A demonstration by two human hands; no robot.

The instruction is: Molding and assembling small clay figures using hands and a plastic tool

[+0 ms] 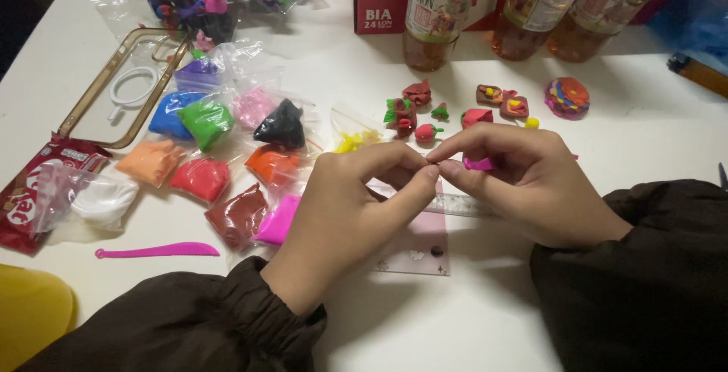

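Taking the pink ruler (425, 247) under the hands as the landmark, farthest to its left lies a red snack wrapper (30, 190) at the table (470, 319) edge, with a clear phone case (114, 91) beyond it. Nearer, still left of the ruler, sit small bags of modelling clay (220, 144) in white, orange, red, blue, green, black, brown and pink, and a pink plastic clay knife (155, 251) lies in front of them. The left hand (349, 213) rests over the ruler's left part, its thumb and forefinger pinched together against the right hand's fingertips; whatever sits in that pinch is too small to tell. Beyond the ruler, past the hands, stand little clay figures (413, 114), red and brown with green bits, and farther back three bottles (523, 8) of amber drink before a red carton (379, 0). The right hand (523, 182) hovers over the ruler's right end, its fingertips meeting the left hand's and a piece of pink clay (478, 164) tucked in its curled fingers. To the right of the figures lies a round multicoloured clay piece (567, 97).
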